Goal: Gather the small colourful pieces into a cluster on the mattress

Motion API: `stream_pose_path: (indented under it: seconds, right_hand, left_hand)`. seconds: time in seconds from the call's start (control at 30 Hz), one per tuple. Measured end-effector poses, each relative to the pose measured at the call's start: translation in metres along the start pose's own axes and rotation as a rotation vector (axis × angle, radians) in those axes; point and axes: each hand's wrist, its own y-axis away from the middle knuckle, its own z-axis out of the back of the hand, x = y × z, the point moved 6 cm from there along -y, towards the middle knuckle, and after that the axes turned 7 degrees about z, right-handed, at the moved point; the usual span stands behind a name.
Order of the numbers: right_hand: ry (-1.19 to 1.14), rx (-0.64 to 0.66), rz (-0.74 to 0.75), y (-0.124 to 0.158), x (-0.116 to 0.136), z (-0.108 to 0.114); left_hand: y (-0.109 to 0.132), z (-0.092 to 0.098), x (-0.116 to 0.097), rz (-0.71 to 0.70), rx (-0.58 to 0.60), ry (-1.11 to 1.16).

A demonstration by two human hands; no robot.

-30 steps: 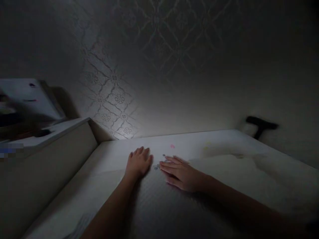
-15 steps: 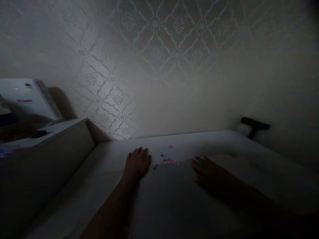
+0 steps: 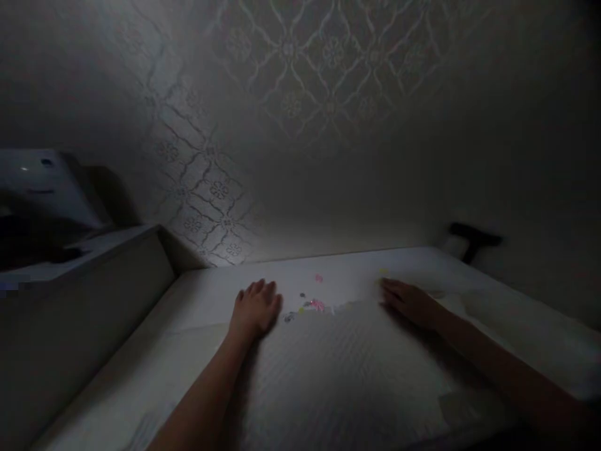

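Note:
The room is dim. My left hand [image 3: 256,308] lies flat, palm down, on a white textured sheet [image 3: 328,376] spread over a white table [image 3: 201,294]. My right hand [image 3: 409,302] also rests flat on the sheet, further right near its far edge, fingers together. Between the two hands, along the sheet's far edge, lie several small coloured pieces [image 3: 310,305], pink and grey. A single pink piece [image 3: 319,278] lies a little beyond them, and a faint yellow piece [image 3: 383,273] sits just past my right fingertips. Neither hand holds anything.
A patterned wall [image 3: 291,113] rises behind the table. At the left a low partition [image 3: 84,294] borders the table, with a white box-like object [image 3: 42,188] above it. A dark bracket-like object [image 3: 474,239] sits at the table's far right corner.
My right hand has slid from beside the small pieces to the right along the sheet, uncovering them. My left hand has stayed in place.

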Motion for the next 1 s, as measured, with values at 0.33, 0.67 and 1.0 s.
stream_pose_path:
  seconds: [0.33, 0.67, 1.0]
  right_hand:
    - [-0.043, -0.074, 0.051, -0.006, -0.003, -0.001]
    - [0.067, -0.117, 0.142, -0.015, 0.059, 0.01]
    - [-0.138, -0.065, 0.552, -0.034, 0.212, 0.001]
  left_hand:
    - [0.001, 0.001, 0.0, 0.002, -0.004, 0.031]
    - [0.003, 0.002, -0.002, 0.004, 0.006, 0.023]
    - [0.005, 0.006, -0.004, -0.012, -0.037, 0.023]
